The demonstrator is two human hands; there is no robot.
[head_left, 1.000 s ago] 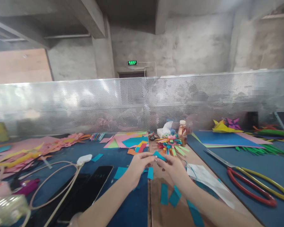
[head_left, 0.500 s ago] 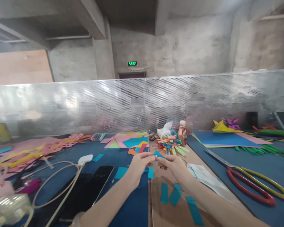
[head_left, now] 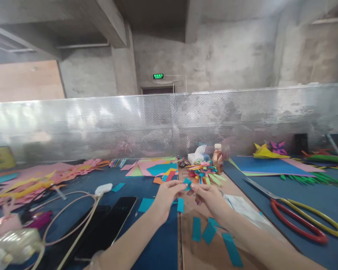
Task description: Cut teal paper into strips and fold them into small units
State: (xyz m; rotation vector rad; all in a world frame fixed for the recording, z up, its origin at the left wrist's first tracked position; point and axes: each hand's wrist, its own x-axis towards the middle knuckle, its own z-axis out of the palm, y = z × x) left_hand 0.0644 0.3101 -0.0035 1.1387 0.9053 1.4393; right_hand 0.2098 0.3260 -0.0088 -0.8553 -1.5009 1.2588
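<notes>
A small folded piece of blue paper (head_left: 187, 181) is held above the tabletop (head_left: 157, 247), near its brown middle strip. Its left side is pinched between thumb and fingers of the left hand (head_left: 170, 193); its right side is gripped at the fingertips of the right hand (head_left: 207, 195). Its lower edge is partly covered by the fingers.

Directly below and nearer the wearer, loose blue strips (head_left: 196, 228) are scattered on the brown surface. A crumpled white sheet (head_left: 243, 206) is partly covered by the right forearm. Just beyond the hands, space is taken up by a multicoloured paper bundle (head_left: 204, 170), behind which a tissue pack (head_left: 195, 157) and a capped bottle (head_left: 218, 161) are placed.

To the right, scissors (head_left: 280, 198) are laid with blades pointed toward the middle. To the left, a dark phone (head_left: 116, 219) is crowded by a white charger (head_left: 103, 189) and its looped cable. The far edge is closed off by a perforated metal screen (head_left: 115, 127).
</notes>
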